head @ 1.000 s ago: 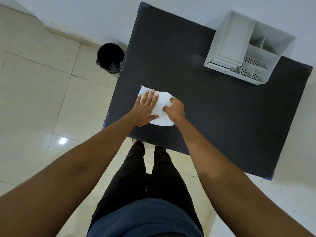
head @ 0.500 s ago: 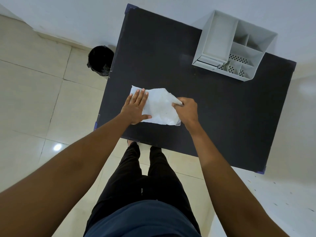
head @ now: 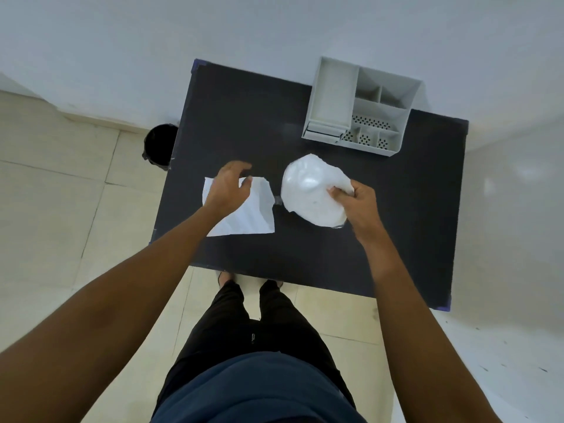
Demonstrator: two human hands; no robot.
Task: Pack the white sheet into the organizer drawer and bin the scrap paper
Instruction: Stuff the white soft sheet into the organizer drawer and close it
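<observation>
A rounded white sheet [head: 308, 190] is lifted above the black table [head: 396, 239], pinched at its right edge by my right hand [head: 354, 203]. A torn, roughly rectangular piece of white scrap paper [head: 250, 212] lies flat on the table's left part. My left hand [head: 225, 187] hovers over its upper left corner, fingers apart and curled, holding nothing. The grey organizer [head: 360, 108] stands at the table's far right, its small drawer [head: 325, 131] at the front left corner. A black bin [head: 158, 143] sits on the floor beside the table's left edge.
A white wall runs behind the table. Beige floor tiles spread to the left and below. My legs in dark trousers stand at the table's near edge.
The paper has come apart into two pieces. My right hand has carried the rounded sheet to the right and up. My left hand has lifted off the piece left on the table.
</observation>
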